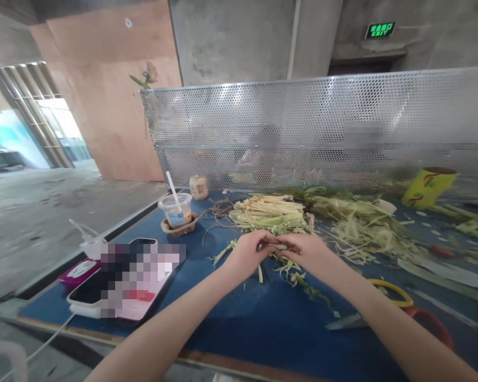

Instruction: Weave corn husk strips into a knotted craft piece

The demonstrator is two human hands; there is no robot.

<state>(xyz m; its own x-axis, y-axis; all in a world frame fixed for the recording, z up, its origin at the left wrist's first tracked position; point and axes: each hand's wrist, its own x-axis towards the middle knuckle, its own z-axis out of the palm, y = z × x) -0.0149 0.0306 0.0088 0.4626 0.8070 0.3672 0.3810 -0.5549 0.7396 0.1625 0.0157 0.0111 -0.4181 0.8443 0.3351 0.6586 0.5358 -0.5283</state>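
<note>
Both hands meet over the blue table, fingers closed around a short, pale green piece of plant stalk. My left hand pinches one end of it. Gripping the other end is my right hand; its fingertips are partly hidden. Just beyond the hands lies a bundle of pale yellow-green stalks, perhaps dried husk. Loose green scraps are scattered below and beside the hands. Scissors with yellow and orange handles lie partly under my right forearm.
A phone and tablet lie at left, near a drink cup with a straw in a cardboard holder. Husks pile up at right, by a yellow roll. A perforated metal screen borders the table's far side.
</note>
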